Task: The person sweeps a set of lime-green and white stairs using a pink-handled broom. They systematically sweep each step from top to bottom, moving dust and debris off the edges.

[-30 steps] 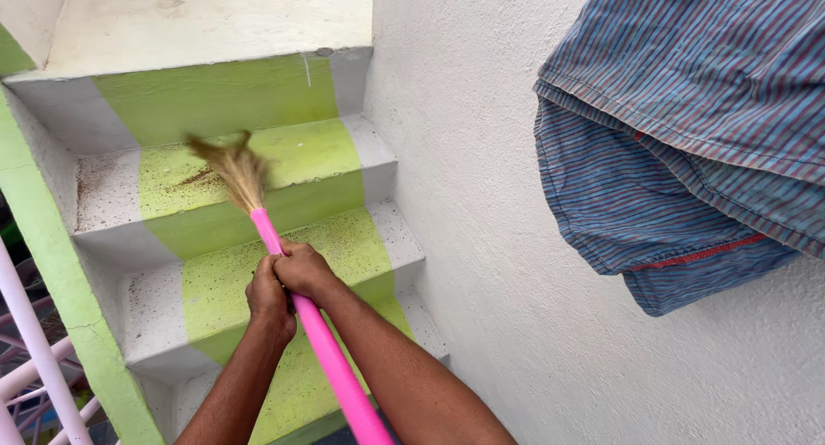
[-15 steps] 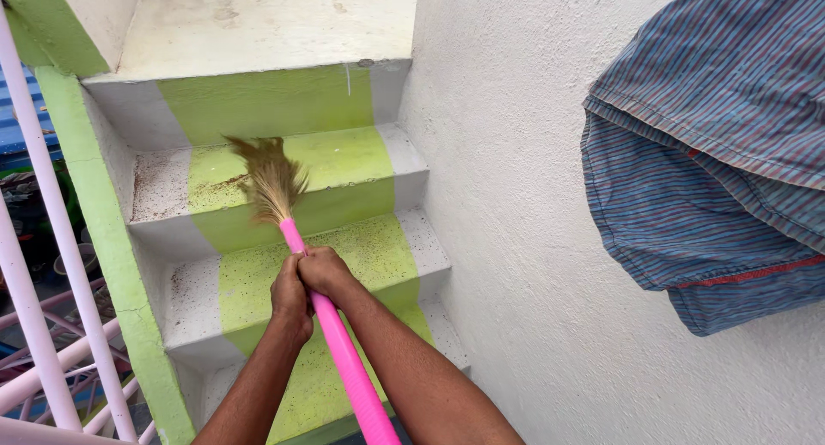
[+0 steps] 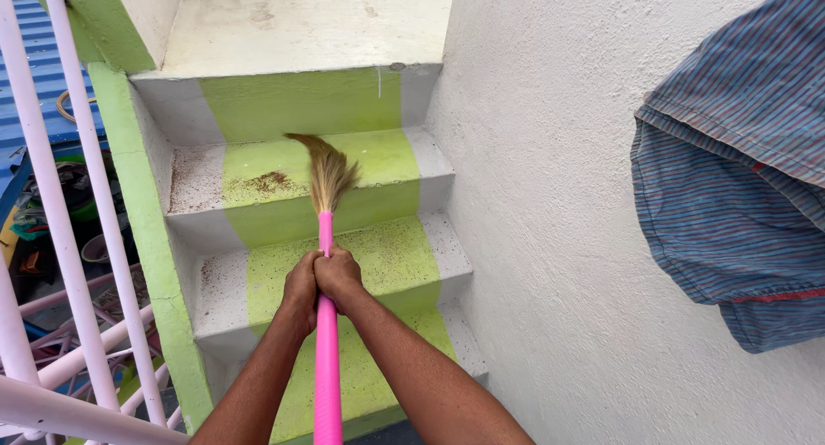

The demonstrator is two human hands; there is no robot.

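Broom (image 3: 326, 265): pink plastic handle, straw-coloured bristle head (image 3: 325, 174). The handle runs from the bottom edge of the view straight up between my forearms; the bristles rest on the tread of the second step (image 3: 258, 179) below the landing, fanned and curling to the left.

Grip: my left hand (image 3: 301, 292) and right hand (image 3: 339, 277) are both wrapped tight around the handle, side by side and touching, high on the shaft, just below where the bristles are bound. Judgement: choking up this close to the head gives control of the tip on a narrow tread.

Debris: a patch of reddish-brown grit (image 3: 266, 184) lies on that same tread, just left of the bristles. Finer specks are scattered over the next step down (image 3: 387, 256), beside my hands.

Stairs: grey concrete with a lime-green painted band down the middle; landing (image 3: 301, 24) at top is bare and pale.

Surroundings: rough white plastered wall (image 3: 533, 196) on the right, with a blue striped cloth (image 3: 730, 204) hanging over it. White metal railing (image 3: 77, 204) on the left; clutter below it, too small to identify.

Packages, labels, signs: none visible.
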